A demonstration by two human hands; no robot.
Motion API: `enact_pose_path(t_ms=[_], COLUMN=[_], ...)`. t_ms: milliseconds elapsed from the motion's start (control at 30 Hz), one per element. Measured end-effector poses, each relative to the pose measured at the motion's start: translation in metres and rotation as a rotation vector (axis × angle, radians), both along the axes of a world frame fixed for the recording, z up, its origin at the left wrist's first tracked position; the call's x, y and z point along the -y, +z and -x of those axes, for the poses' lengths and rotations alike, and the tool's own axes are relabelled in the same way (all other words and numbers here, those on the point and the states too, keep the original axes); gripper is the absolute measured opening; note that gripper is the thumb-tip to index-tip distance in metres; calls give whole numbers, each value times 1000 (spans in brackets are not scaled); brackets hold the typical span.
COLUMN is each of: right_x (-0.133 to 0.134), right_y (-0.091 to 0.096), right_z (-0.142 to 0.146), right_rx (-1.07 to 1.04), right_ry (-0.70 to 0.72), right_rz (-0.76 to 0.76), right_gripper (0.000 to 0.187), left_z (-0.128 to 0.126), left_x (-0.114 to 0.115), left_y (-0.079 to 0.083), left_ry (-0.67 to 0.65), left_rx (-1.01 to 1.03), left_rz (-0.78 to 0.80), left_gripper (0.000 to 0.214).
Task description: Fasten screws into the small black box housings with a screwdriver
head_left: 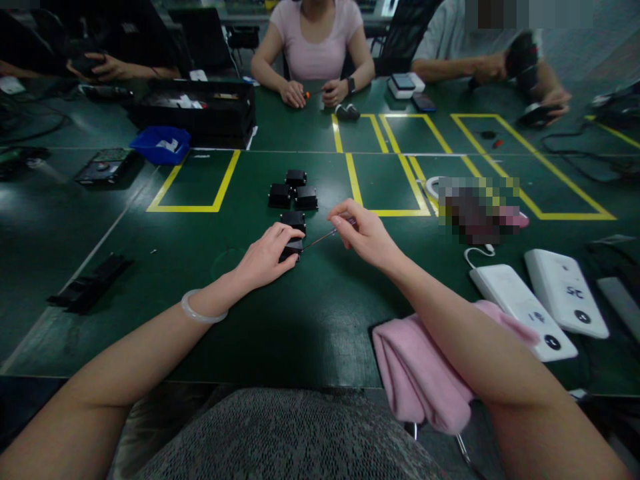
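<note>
My left hand (265, 257) rests on the green table (310, 320), fingers curled around a small black box-shaped part (292, 249). My right hand (367, 233) pinches a thin screwdriver (320, 239) whose tip points left at that part. Another black part (293, 219) lies just behind my left fingers. Farther back, three more black parts (293, 189) sit in a cluster. A pale bangle (200, 312) circles my left wrist.
A pink cloth (415, 373) lies under my right forearm, with two white power banks (545, 303) to its right. Yellow tape rectangles (200, 193) mark the table. A black bin (200, 113) and blue tray (161, 144) stand back left. Three other people sit across the table.
</note>
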State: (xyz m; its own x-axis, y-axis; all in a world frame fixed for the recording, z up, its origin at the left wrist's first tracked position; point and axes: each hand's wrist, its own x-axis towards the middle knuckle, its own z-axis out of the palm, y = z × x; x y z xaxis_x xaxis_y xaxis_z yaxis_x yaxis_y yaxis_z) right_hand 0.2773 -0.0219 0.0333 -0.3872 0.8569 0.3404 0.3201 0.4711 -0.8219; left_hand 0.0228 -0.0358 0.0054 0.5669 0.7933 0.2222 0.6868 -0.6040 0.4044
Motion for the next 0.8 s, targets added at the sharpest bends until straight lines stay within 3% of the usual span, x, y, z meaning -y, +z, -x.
enact_pose_path(t_ms=[133, 333, 633, 800], right_x=[0, 0, 0, 0], right_y=[1, 0, 0, 0], right_z=[0, 0, -1, 0], right_rx=[27, 4, 23, -4], right_ry=[-11, 17, -3, 27], right_rz=[24, -26, 8, 4], right_gripper=[20, 5, 20, 9], left_z=[0, 0, 0, 0], left_x=[0, 0, 0, 0], left_y=[0, 0, 1, 2], left_ry=[-4, 3, 0, 2], left_rx=[6, -10, -5, -6], left_rz=[-2, 0, -2, 4], left_gripper=[39, 40, 39, 40])
